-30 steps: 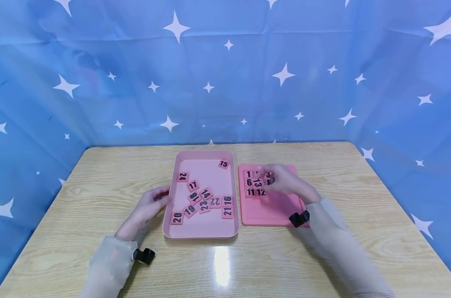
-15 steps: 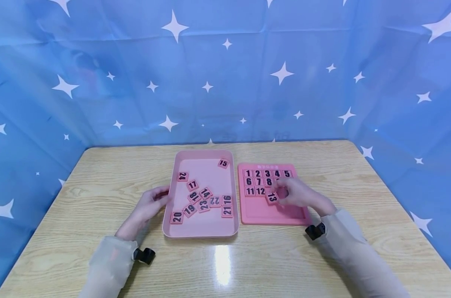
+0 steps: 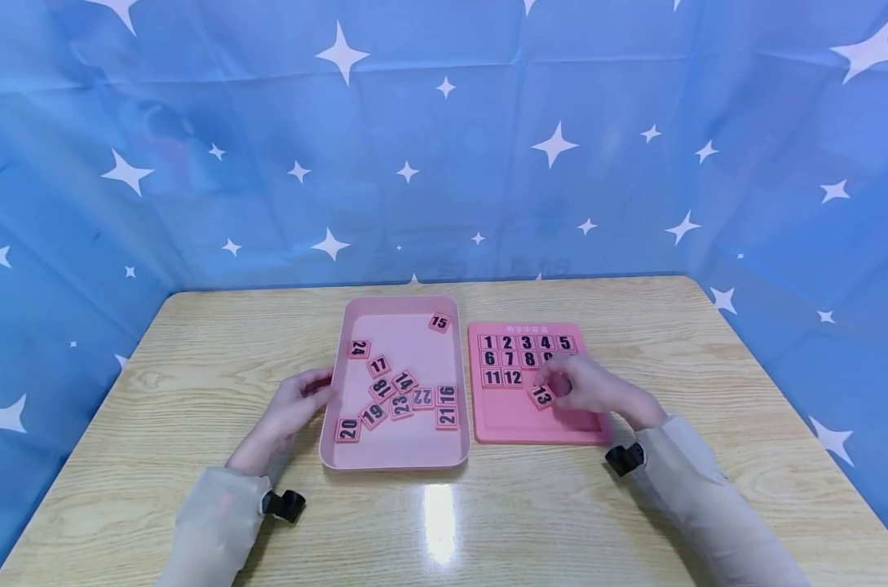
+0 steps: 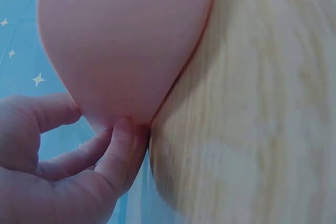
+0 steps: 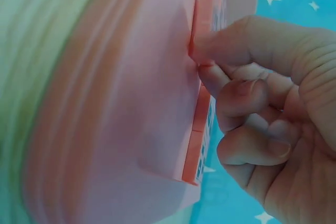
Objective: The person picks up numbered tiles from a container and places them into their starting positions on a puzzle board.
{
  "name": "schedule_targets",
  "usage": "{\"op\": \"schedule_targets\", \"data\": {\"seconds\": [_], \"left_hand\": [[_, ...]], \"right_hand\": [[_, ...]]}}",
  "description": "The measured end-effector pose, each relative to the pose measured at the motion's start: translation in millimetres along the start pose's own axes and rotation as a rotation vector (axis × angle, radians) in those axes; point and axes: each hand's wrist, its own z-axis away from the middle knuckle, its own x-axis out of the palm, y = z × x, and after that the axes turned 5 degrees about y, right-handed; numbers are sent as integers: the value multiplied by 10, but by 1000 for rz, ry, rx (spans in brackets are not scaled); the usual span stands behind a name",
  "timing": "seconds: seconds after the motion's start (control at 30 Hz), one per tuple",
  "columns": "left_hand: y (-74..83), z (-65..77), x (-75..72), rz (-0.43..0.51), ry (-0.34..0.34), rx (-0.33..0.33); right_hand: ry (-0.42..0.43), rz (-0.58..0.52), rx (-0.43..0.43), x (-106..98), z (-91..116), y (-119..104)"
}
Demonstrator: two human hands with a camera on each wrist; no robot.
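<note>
A pink tile numbered 13 (image 3: 541, 396) is pinched between the thumb and a finger of my right hand (image 3: 590, 385), tilted over the pink number board (image 3: 502, 420). In the right wrist view the pinched tile (image 5: 201, 27) shows edge-on beside a row of tiles, the other fingers curled behind. Tiles 1 to 8, 11 and 12 are readable on the board; the hand covers part of the second row. My left hand (image 3: 293, 408) rests at the left side of the pale pink tray (image 3: 395, 461), its fingertips against the outer wall (image 4: 126, 51) and rim.
Several loose numbered tiles lie in the tray at various angles, with tile 15 (image 3: 439, 323) near its far right corner and tile 20 (image 3: 348, 430) near left. Tray and board stand side by side on a wooden table (image 3: 253, 342). A blue starry cloth (image 3: 444, 163) hangs behind.
My right hand has carried tile 13 right and toward me, from over the board's upper left to right of tile 12, turning it slightly. My left hand stays at the tray.
</note>
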Motion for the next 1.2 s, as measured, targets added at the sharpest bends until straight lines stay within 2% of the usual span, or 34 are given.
{"op": "schedule_targets", "data": {"seconds": [0.17,0.37,0.5,0.93,1.03,1.2], "left_hand": [[6,0,-3,-7,1,1],[4,-5,-6,-9,2,6],[8,-6,-7,-16,6,6],[9,-6,-5,-15,4,-6],[-1,-10,-4,-9,4,-5],[-1,-8,-3,-14,0,6]], "right_hand": [[33,12,26,5,17,-21],[148,87,185,46,22,-99],[156,138,245,76,-1,-133],[99,123,285,99,-27,-281],[115,127,274,107,-45,-269],[188,113,221,134,-92,-208]]}}
